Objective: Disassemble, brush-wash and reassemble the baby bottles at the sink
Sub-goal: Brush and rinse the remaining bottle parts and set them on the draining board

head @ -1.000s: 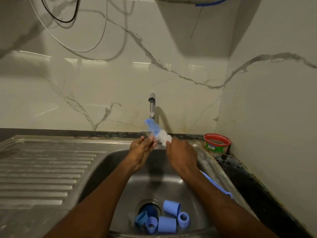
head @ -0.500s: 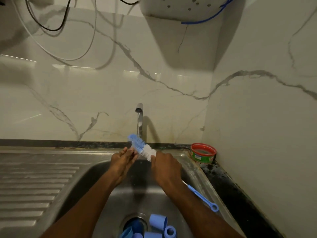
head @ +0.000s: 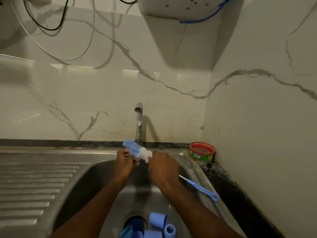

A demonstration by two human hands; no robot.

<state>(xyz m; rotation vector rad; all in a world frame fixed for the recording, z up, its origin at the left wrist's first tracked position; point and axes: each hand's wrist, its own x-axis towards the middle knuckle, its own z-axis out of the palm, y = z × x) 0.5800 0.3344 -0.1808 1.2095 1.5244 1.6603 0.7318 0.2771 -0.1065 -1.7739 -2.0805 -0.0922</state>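
A bottle brush [head: 137, 150] with white bristles and a blue tip is held level under the tap [head: 139, 117], above the steel sink [head: 96, 176]. My right hand [head: 163, 167] grips its stem just behind the bristles. The blue handle [head: 199, 187] sticks out to the right past my wrist. At the brush head, my left hand [head: 124, 162] curls its thumb and fingers round the blue tip. Several blue bottle parts [head: 157, 219] lie round the drain [head: 135, 222] at the sink bottom.
A ribbed steel draining board [head: 34, 182] runs along the left. A red-rimmed green tub [head: 202, 151] stands on the dark counter in the back right corner. Marble walls close the back and right. Cables [head: 51, 28] and a white appliance [head: 180, 6] hang overhead.
Both hands have stayed on the brush under the tap. The brush head has shifted slightly left of the spout. The view has tilted up, so the parts at the drain sit lower.
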